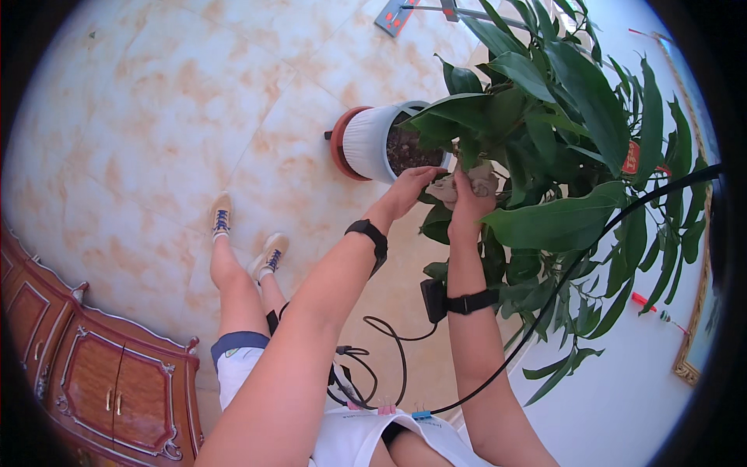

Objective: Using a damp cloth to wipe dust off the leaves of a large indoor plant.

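Note:
A tall potted plant with large, glossy green leaves leans over my hands from the right. It stands in a white ribbed pot of dark soil, on a red-brown saucer. My right hand is closed round a crumpled beige cloth among the lower leaves, thumb pointing up. Just left of it, beside the pot's rim, my left hand has its fingers bent in against a small dark leaf, close to the cloth. Its fingertips are partly hidden.
Black cables hang by my body, and one runs across the leaves at right. A carved wooden cabinet stands lower left. A grey flat-headed mop lies beyond the pot. A gold-framed picture hangs on the right wall. A red tag hangs among leaves.

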`<state>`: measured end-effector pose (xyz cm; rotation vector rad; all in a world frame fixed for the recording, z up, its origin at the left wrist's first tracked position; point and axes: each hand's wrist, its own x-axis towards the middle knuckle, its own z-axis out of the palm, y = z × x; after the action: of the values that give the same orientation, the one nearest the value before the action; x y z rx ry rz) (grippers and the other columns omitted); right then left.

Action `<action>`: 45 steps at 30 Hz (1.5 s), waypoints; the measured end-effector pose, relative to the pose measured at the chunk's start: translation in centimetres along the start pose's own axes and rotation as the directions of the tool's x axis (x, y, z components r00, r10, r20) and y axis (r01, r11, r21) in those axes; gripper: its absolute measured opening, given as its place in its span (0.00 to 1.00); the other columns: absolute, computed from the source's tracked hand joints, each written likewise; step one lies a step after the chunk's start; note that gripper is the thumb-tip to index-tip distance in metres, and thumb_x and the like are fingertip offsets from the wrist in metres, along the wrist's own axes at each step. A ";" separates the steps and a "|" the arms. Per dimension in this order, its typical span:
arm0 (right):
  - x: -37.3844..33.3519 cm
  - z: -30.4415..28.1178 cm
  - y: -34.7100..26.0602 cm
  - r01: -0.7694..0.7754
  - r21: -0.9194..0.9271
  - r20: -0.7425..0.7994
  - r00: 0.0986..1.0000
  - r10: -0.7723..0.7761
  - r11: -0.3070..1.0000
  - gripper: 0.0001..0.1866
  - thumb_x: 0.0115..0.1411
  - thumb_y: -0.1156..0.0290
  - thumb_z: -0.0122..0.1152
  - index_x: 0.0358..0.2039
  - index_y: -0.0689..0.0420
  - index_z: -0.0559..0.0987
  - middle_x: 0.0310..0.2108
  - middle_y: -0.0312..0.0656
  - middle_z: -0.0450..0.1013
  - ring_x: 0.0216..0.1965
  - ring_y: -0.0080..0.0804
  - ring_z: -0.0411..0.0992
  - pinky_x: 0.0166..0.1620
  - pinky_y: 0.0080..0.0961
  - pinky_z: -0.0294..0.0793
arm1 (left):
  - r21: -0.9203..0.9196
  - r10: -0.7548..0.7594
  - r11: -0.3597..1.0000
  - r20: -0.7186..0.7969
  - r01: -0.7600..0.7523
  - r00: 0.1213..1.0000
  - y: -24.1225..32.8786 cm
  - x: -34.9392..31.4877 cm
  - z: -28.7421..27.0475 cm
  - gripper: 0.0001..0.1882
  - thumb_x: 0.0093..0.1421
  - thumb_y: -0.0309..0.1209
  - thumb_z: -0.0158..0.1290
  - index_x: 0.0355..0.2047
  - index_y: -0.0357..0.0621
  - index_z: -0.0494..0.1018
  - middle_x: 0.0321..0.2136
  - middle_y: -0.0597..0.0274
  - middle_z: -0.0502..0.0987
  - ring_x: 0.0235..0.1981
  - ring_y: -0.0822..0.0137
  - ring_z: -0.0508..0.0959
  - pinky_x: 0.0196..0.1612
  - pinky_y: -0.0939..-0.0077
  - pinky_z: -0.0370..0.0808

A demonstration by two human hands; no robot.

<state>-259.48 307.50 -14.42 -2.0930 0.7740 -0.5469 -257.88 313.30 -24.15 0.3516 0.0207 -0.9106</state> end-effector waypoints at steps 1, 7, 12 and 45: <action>0.3 -0.7 1.6 -0.006 -0.002 -0.002 1.000 0.006 1.000 0.20 0.44 0.76 0.57 0.40 0.64 0.65 0.35 0.42 0.67 0.36 0.28 0.67 0.37 0.21 0.67 | -0.001 -0.006 1.000 -0.002 0.006 1.000 -0.4 0.1 0.0 0.17 0.59 0.33 0.37 0.45 0.37 0.63 0.43 0.59 0.67 0.43 0.68 0.67 0.45 0.77 0.63; -0.7 -0.2 2.5 0.115 -0.412 -0.045 0.988 -0.146 0.904 0.22 0.41 0.72 0.60 0.39 0.62 0.68 0.39 0.46 0.65 0.39 0.38 0.66 0.43 0.30 0.64 | -0.490 -0.225 0.845 0.041 0.216 0.973 0.7 -0.5 1.1 0.23 0.59 0.42 0.33 0.45 0.34 0.60 0.44 0.53 0.63 0.45 0.62 0.65 0.48 0.66 0.62; -1.1 -0.2 1.6 0.148 -0.542 -0.031 0.980 -0.195 0.828 0.20 0.41 0.70 0.60 0.37 0.62 0.69 0.31 0.47 0.69 0.32 0.40 0.68 0.37 0.29 0.66 | -0.471 -0.157 0.860 0.125 0.197 0.980 1.4 -0.4 1.9 0.28 0.58 0.47 0.33 0.47 0.35 0.58 0.47 0.55 0.61 0.47 0.61 0.63 0.49 0.66 0.60; -3.5 -2.1 -2.1 0.381 -0.627 0.384 0.910 -0.156 0.679 0.17 0.39 0.72 0.57 0.34 0.59 0.71 0.32 0.48 0.68 0.34 0.46 0.67 0.38 0.35 0.65 | -0.498 -0.181 0.830 0.182 0.250 0.966 -0.1 -4.0 2.7 0.37 0.50 0.60 0.36 0.46 0.38 0.60 0.42 0.57 0.67 0.43 0.66 0.67 0.45 0.74 0.64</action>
<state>-262.57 309.81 -11.88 -2.9450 0.5196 -0.0516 -260.81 315.50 -20.94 -0.2218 0.1899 -1.1105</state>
